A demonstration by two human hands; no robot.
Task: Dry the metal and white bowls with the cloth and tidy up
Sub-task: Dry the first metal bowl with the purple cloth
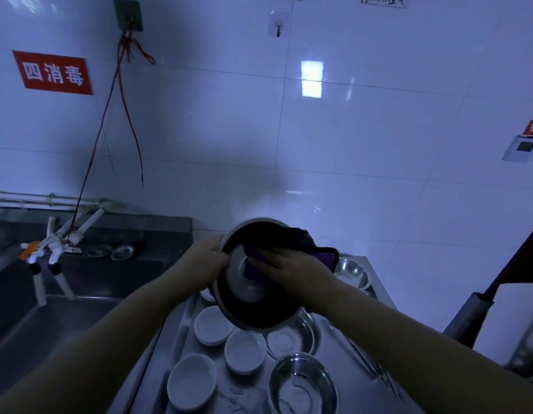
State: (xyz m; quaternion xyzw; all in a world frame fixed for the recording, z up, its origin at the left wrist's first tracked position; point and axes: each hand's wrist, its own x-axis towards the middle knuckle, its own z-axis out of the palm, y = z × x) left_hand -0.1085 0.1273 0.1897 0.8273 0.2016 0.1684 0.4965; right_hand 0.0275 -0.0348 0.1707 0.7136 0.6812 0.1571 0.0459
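Over the steel counter (333,354), the left hand (204,259) grips the tilted metal bowl (253,279) by its rim, opening it to the cloth (289,249) the right hand's (292,268) flat fingers press inside

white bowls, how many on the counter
3 clearly: one just under the held metal bowl, one right of it, one nearest. A white rim behind may be a fourth.

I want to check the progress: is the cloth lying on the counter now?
No, the right hand presses the cloth inside the metal bowl held up by the left hand.
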